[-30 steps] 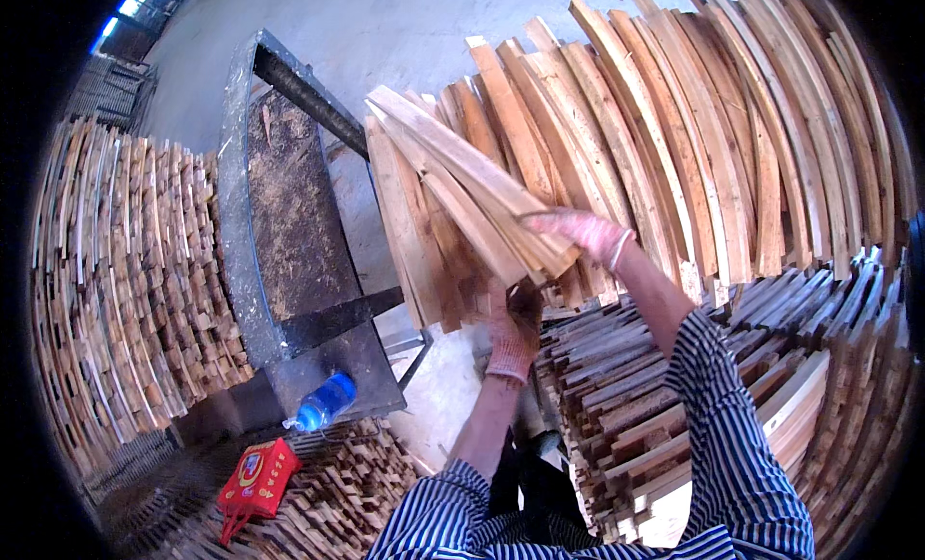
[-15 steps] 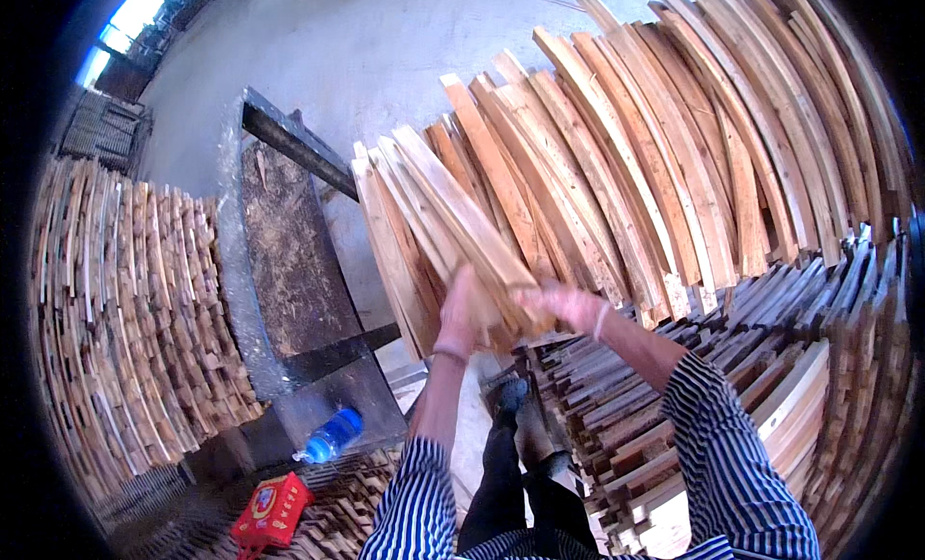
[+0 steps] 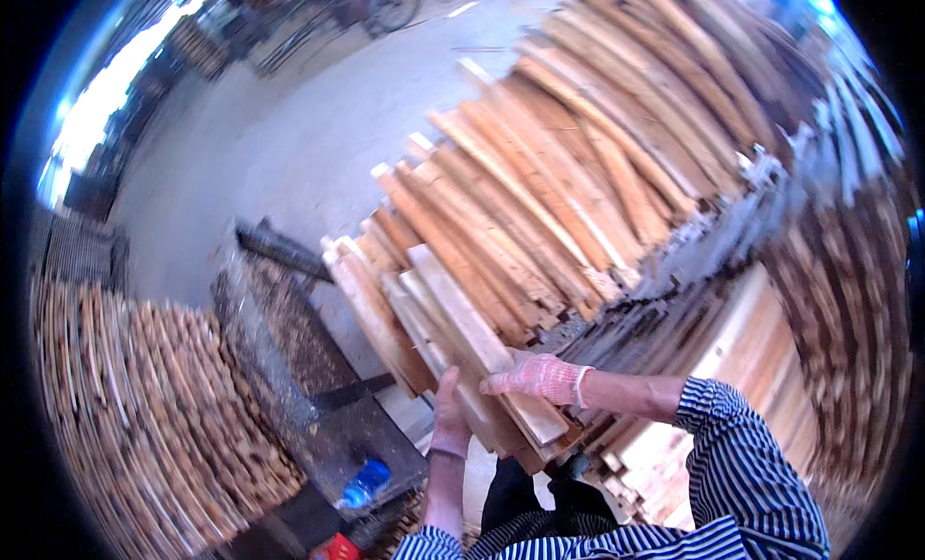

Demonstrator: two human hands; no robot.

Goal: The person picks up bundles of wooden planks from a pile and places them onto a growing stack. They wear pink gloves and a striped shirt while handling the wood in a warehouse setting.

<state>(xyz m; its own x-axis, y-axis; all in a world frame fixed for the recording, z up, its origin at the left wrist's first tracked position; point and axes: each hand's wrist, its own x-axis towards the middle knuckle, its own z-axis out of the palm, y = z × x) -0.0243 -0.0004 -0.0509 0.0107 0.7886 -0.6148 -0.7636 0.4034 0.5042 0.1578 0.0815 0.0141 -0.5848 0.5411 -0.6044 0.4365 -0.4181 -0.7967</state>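
Observation:
A small bundle of pale wooden strips (image 3: 462, 314) is between my two hands, tilted with its near end close to my legs. My left hand (image 3: 449, 420), in a pinkish glove, grips the bundle's left side with the thumb up; its other fingers are mostly hidden. Over the top and right side of the bundle is my gloved right hand (image 3: 540, 379), fingers closed round the strips. Just beyond lies a long row of wooden strips (image 3: 540, 199), and a few more strips (image 3: 371, 310) rest at its left end.
On the left is a dark metal frame (image 3: 265, 305) with a blue-capped bottle (image 3: 366, 483) and a red box (image 3: 337, 548) near it. Tall stacks of wood (image 3: 145, 406) fill the far left. More pale boards (image 3: 742, 353) are stacked at right. A grey floor (image 3: 279, 146) stretches behind.
The bundle has come nearer to my body, lifted off the row's left end by both hands. My view has swung, so the row and frame sit lower and further left.

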